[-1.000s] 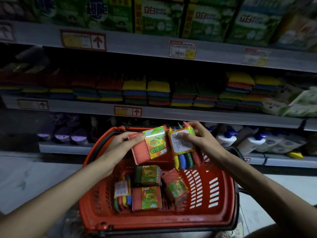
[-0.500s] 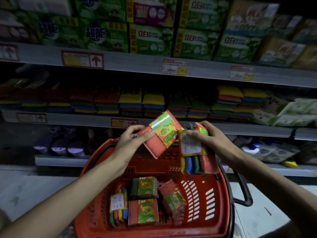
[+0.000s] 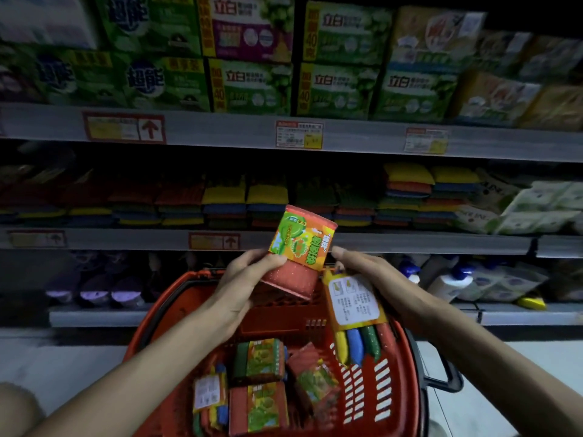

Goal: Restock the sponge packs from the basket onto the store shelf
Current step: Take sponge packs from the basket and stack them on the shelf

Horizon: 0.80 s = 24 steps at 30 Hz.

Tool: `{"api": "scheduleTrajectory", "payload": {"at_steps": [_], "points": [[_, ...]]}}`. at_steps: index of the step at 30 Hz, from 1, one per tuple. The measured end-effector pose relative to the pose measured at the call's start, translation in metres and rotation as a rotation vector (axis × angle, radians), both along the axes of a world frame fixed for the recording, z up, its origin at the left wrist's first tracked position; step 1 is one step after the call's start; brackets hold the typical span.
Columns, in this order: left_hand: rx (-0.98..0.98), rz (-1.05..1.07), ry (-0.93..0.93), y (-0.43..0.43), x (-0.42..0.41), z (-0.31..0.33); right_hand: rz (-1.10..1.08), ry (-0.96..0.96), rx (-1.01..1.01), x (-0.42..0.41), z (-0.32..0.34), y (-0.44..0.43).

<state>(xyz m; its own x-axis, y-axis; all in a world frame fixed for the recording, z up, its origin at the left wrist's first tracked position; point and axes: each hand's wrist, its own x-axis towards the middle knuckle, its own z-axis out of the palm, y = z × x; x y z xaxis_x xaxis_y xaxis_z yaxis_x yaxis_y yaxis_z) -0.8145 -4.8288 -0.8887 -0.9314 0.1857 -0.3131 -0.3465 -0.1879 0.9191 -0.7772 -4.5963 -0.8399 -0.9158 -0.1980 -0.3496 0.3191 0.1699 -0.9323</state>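
Above the red plastic basket [image 3: 394, 373], the left hand [image 3: 243, 282] gripped an orange-and-green sponge pack [image 3: 298, 252]; the right hand [image 3: 378, 285] held a multicoloured sponge pack [image 3: 355, 313].

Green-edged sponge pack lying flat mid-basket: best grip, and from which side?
Come from straight above and pinch the green-edged sponge pack across its two short ends. It lies label-up, other packs crowd its near side, and the red basket wall blocks any sideways approach.

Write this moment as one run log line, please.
left hand: holds red sponge pack | right hand: holds multicolour pack | basket: packs remain | shelf: not yet reached
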Motion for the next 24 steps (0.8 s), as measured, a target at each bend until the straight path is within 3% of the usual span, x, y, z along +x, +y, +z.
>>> {"api": "scheduleTrajectory", "payload": {"at_steps": [4, 17, 24], "points": [[-0.041, -0.05, 0.065, 0.003, 0.001, -0.002, -0.076, -0.024, -0.017, -0.006, -0.003, -0.001], [-0.31, -0.367, 0.319, -0.003, -0.014, 0.001, -0.042, -0.073, 0.011, -0.008, -0.001, 0.0], [-0.196, -0.224, 0.393, 0.012, -0.003, -0.001, -0.091, -0.021, -0.049, -0.007, -0.001, -0.003]]}}
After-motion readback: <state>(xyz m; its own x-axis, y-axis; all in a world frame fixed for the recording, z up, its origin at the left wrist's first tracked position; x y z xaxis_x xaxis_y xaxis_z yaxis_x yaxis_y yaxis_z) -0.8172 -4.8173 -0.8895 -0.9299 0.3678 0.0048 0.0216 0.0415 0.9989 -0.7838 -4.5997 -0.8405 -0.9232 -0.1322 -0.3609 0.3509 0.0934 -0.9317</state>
